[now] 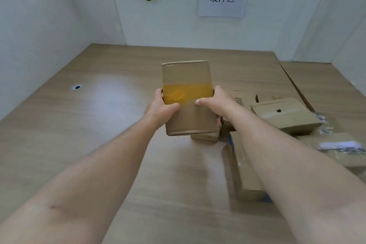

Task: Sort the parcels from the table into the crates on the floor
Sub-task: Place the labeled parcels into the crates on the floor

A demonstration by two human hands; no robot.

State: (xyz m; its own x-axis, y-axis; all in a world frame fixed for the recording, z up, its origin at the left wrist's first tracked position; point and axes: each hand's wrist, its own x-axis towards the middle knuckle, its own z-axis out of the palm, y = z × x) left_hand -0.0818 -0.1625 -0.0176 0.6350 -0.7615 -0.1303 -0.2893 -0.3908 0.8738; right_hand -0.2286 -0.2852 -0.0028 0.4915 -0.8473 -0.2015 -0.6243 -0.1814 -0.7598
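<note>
Wooden table (99, 144), white partitions; my left hand (161, 108) and right hand (214, 101) clamp taped cardboard parcel (188, 99) by its long edges. Looks stiff, light; tape maybe slick.

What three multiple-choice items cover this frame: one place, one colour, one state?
1. Where do the loose parcels lie on the table? A far left; B right of the held parcel; C against the back wall.
2. Tape band colour on the held parcel? A yellow; B red; C green.
3. Held parcel's state? A lying untouched; B in one hand only; C gripped by both hands.
Key: B, they lie beside the right hand; A, a yellow band crosses it; C, left hand and right hand clasp its sides.
</note>
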